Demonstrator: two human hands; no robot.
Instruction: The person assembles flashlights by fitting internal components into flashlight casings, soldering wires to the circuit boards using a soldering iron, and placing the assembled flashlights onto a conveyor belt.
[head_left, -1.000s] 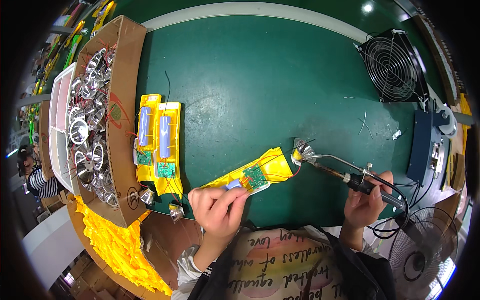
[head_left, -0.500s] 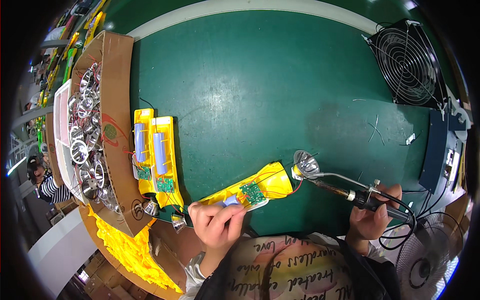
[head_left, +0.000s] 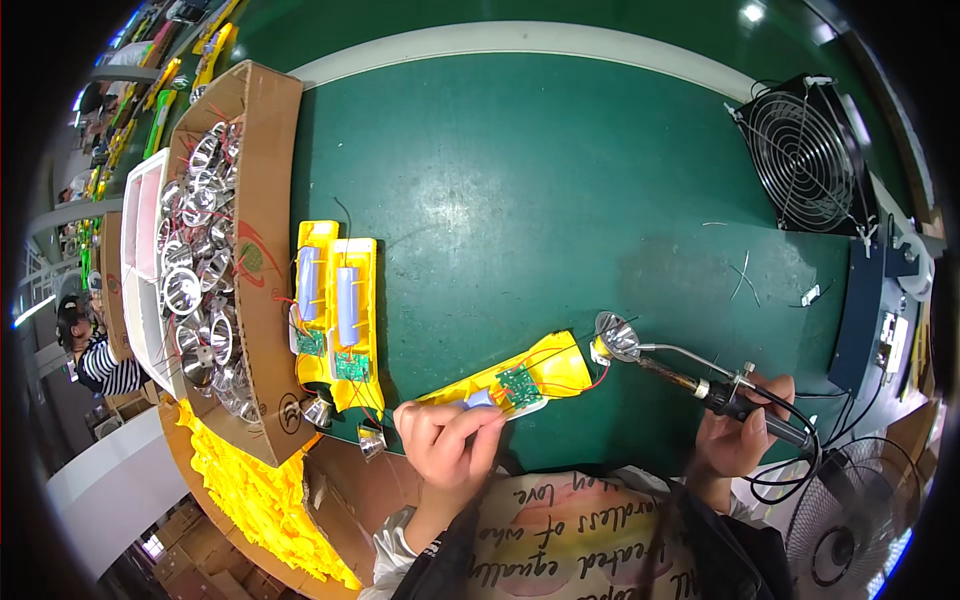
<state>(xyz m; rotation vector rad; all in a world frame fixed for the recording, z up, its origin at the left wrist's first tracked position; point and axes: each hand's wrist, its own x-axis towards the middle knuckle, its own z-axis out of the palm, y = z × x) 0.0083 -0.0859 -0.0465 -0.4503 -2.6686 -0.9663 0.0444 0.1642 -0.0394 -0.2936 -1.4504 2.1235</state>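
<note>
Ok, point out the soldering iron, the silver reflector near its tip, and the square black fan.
Soldering iron [head_left: 730, 402]: head view, on its black handle.
Silver reflector [head_left: 620, 340]: head view, on its shiny bowl.
Square black fan [head_left: 800, 160]: head view, on its round wire guard.

My fisheye head cam looks dn, close, over L hand [head_left: 448, 445], R hand [head_left: 738, 435] & bench [head_left: 520, 210] from 6 o'clock, facing 12.

Reflector cup [head_left: 622, 341] at new tilt
</note>
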